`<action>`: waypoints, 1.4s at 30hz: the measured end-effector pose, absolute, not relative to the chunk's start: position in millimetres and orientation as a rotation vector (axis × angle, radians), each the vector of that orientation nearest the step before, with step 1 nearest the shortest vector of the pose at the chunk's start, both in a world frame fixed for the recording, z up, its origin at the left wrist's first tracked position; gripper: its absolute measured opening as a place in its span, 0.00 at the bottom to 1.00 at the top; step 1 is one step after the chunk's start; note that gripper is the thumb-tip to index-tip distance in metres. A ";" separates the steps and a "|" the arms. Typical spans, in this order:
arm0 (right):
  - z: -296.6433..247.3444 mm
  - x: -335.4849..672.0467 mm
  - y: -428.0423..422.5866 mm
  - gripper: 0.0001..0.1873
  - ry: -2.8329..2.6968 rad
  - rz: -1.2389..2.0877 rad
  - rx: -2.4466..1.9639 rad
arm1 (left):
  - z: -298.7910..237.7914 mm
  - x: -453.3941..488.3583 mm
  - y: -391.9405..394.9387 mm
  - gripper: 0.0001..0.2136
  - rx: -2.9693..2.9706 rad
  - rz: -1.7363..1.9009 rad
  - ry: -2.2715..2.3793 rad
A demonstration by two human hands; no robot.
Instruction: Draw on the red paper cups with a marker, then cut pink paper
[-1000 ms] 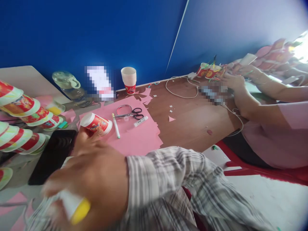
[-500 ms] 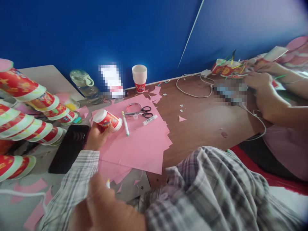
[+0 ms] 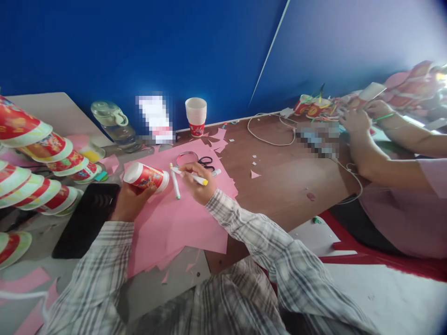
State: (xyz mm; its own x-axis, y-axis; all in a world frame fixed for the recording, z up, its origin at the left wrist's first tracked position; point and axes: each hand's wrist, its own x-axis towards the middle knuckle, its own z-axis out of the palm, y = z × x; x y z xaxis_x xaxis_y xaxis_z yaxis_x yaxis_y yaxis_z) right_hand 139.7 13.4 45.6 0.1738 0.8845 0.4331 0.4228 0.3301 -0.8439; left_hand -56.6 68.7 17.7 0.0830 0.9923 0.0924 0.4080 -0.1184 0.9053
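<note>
Deep blue wall [image 3: 157,46] rising right behind table's far edge. Thin pale seam [image 3: 268,53] slanting up it; wall right of seam paler, washed violet. Brown wood-grain tabletop [image 3: 279,158] meeting grey tabletop [image 3: 150,293] toward left, joint showing at near edge. Soft sheen on brown top. Past its near right edge, red surface [image 3: 344,241], pale surface [image 3: 394,298] below, floor or not unclear. White glare [image 3: 442,79] beyond far right corner.

Shared craft workspace along a blue wall [image 3: 157,51].
Pink paper sheets [image 3: 188,223] lie under the right hand [image 3: 199,186], black-handled scissors [image 3: 206,164] just beyond it; columns of paper cups [image 3: 57,148] fill the left hand's [image 3: 134,200] outer side, and a co-worker's hands [image 3: 356,123] are well rightward.
</note>
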 end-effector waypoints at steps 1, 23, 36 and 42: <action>43.5 140.1 14.2 0.09 -1.407 0.524 -1.277 | 18.0 -56.4 68.5 0.24 1.627 1.022 1.411; 32.1 137.7 10.9 0.07 -1.635 0.567 -1.187 | 20.7 -55.9 63.8 0.21 1.701 0.949 1.368; 23.5 136.7 9.0 0.07 -1.727 0.480 -1.131 | 21.4 -52.4 62.0 0.19 1.634 1.029 1.319; 25.8 136.3 2.2 0.07 -1.828 0.407 -1.020 | 20.5 -49.5 62.2 0.19 1.610 1.052 1.260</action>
State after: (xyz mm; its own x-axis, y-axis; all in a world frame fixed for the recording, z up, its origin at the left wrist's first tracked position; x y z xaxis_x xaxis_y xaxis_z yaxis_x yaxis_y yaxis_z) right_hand 136.3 2.2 25.8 -0.1818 0.7899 0.5857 0.4671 0.5935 -0.6554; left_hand -49.5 62.2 20.5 0.1511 0.9806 0.1244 0.2974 -0.1652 0.9404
